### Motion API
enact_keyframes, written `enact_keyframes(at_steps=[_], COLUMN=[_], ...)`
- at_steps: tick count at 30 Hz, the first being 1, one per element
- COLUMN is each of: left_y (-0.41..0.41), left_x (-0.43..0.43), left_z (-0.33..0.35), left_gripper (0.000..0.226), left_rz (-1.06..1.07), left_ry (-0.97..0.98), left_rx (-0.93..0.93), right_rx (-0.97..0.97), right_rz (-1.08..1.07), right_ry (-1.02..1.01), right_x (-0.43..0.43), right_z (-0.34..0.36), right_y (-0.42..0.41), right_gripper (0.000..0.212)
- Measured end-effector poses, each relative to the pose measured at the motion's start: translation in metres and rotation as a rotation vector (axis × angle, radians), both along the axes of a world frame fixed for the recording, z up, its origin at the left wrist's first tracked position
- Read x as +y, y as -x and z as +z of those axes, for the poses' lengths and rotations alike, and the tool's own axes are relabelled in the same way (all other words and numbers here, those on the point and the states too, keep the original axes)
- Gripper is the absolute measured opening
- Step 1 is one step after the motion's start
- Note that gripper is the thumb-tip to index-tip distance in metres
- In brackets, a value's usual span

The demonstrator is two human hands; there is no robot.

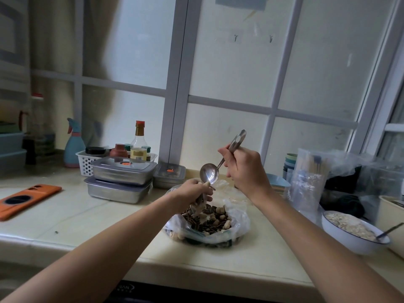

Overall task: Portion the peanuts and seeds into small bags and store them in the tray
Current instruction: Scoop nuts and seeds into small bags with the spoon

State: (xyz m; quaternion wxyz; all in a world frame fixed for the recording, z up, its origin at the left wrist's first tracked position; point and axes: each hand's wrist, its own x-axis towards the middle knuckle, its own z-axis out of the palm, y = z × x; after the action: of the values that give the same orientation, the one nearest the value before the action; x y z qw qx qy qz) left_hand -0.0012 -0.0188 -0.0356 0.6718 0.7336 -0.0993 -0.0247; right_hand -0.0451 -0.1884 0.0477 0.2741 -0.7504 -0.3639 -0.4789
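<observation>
Countertop (65, 215) is bearing the big open bag (239, 218) of peanuts and seeds (209, 219); right hand (247, 169) is gripping a spoon (209, 172), handle slanting up-right, bowl facing the small bag (199, 206) pinched in left hand (192, 191) curled fingers just above

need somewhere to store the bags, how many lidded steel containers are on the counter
3: upper container and lower container stacked left of the peanut bag; third container just right of them. More may be hidden.
</observation>
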Motion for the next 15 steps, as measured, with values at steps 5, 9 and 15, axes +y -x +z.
enact_keyframes(at_steps=[5, 9, 15], left_y=[0.0, 0.002, 0.004], left_x=[-0.001, -0.003, 0.005], left_z=[-0.002, 0.0, 0.001], left_gripper=[0.01, 0.017, 0.019], left_rz=[0.014, -0.011, 0.013], left_ry=[0.023, 0.038, 0.021], left_rx=[0.024, 0.03, 0.006], right_rx=[0.043, 0.034, 0.102], right_rz=[0.0, -0.008, -0.146], right_ry=[0.013, -0.016, -0.202], right_x=[-0.001, -0.001, -0.016], right_z=[-0.003, -0.003, -0.008], right_y=[-0.004, -0.005, -0.018], right_gripper=[0.028, 0.038, 0.037])
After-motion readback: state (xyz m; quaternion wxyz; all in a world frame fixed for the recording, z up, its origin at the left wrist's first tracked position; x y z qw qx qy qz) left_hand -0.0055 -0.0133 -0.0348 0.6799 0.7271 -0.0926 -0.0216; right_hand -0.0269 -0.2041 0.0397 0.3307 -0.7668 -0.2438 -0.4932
